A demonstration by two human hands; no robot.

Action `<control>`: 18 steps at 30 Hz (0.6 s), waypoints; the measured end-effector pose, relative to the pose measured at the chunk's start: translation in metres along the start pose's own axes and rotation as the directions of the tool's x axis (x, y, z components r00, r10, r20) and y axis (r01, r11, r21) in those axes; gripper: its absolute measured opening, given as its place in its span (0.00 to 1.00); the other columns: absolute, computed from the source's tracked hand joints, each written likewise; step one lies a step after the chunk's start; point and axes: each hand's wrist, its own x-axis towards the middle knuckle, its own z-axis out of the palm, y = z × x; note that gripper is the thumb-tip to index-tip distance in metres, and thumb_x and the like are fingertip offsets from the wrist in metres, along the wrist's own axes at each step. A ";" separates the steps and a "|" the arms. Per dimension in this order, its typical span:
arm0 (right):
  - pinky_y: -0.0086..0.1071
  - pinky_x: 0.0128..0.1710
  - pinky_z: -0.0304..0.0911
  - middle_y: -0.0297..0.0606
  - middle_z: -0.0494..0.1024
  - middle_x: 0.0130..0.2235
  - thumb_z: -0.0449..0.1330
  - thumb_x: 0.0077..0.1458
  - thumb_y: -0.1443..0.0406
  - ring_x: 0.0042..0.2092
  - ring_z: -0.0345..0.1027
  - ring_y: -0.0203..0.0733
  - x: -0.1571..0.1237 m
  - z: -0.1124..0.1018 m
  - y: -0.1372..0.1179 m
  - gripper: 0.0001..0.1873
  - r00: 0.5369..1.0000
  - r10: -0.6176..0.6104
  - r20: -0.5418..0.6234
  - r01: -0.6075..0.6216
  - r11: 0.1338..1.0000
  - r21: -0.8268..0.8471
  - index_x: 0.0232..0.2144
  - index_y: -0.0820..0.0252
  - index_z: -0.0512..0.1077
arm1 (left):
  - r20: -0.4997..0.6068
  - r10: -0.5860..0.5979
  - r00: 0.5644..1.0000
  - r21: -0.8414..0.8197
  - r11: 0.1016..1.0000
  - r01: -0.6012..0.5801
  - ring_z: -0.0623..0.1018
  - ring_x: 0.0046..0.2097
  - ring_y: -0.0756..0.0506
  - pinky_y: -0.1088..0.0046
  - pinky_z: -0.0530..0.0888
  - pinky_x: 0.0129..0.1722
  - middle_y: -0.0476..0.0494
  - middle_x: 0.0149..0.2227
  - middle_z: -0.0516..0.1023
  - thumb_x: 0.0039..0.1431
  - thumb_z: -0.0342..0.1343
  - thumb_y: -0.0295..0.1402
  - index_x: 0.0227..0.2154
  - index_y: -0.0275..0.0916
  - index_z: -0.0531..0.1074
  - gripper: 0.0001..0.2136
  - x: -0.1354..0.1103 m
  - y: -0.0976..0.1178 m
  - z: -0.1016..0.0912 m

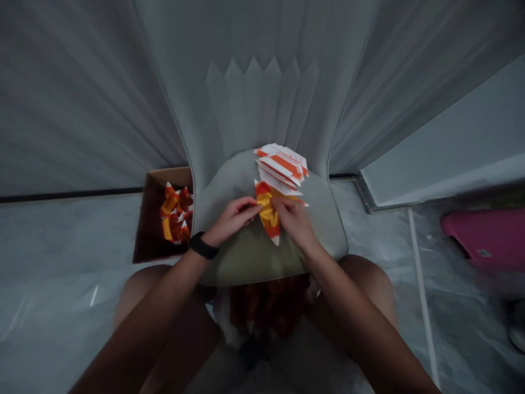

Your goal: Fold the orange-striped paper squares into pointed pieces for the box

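Observation:
Over the chair seat (235, 260), a shiny orange, yellow and white piece (268, 216) with pointed white ends is pinched between my two hands; its exact kind I cannot make out. The thumb and fingers of my left hand (233, 218) close on its left edge. My right hand (294, 220) grips its right edge, with fingers bent. Just beyond lies a fanned pile of flat white and orange cards (283, 163) on the seat. A yellow-orange edge shows under the pile, partly hidden by my right hand.
Left of the chair, an open cardboard box (148, 219) holds several similar orange and yellow pieces (174, 210). The chair back (262, 33) rises ahead, before grey curtains (74, 98). Reddish material (270, 306) shows dimly below the seat. A pink object (488, 238) is at right.

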 end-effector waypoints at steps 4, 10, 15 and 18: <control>0.29 0.26 0.57 0.32 0.70 0.22 0.55 0.60 0.53 0.26 0.62 0.35 -0.003 0.000 -0.001 0.21 0.999 0.048 0.020 -0.050 0.996 0.075 0.21 0.59 0.71 | -0.001 0.012 1.000 0.020 1.000 -0.012 0.66 0.25 0.54 0.80 0.61 0.22 0.51 0.26 0.70 0.55 0.63 0.49 0.33 0.39 0.75 0.17 -0.002 0.001 -0.002; 0.31 0.30 0.60 0.35 0.77 0.26 0.55 0.61 0.54 0.28 0.67 0.38 -0.007 0.000 0.001 0.20 0.998 -0.052 -0.019 0.050 0.996 -0.075 0.28 0.60 0.78 | -0.177 0.185 0.967 0.178 0.972 -0.154 0.67 0.26 0.52 0.77 0.64 0.25 0.51 0.24 0.70 0.58 0.59 0.50 0.32 0.38 0.74 0.17 0.006 0.003 0.005; 0.31 0.31 0.60 0.38 0.80 0.29 0.54 0.61 0.53 0.31 0.70 0.41 -0.009 0.000 -0.002 0.19 0.999 -0.050 -0.020 0.047 0.990 -0.131 0.32 0.59 0.79 | -0.177 0.332 0.927 0.314 0.911 -0.266 0.72 0.31 0.49 0.75 0.68 0.30 0.47 0.31 0.77 0.62 0.56 0.46 0.36 0.38 0.75 0.15 0.012 0.001 0.009; 0.31 0.29 0.57 0.37 0.77 0.27 0.53 0.63 0.52 0.29 0.67 0.40 -0.007 0.000 -0.004 0.22 0.995 -0.074 -0.059 0.063 0.981 -0.182 0.30 0.59 0.78 | -0.129 0.365 0.922 0.354 0.885 -0.301 0.74 0.34 0.48 0.75 0.68 0.31 0.46 0.34 0.78 0.63 0.55 0.45 0.37 0.38 0.75 0.14 0.013 0.002 0.012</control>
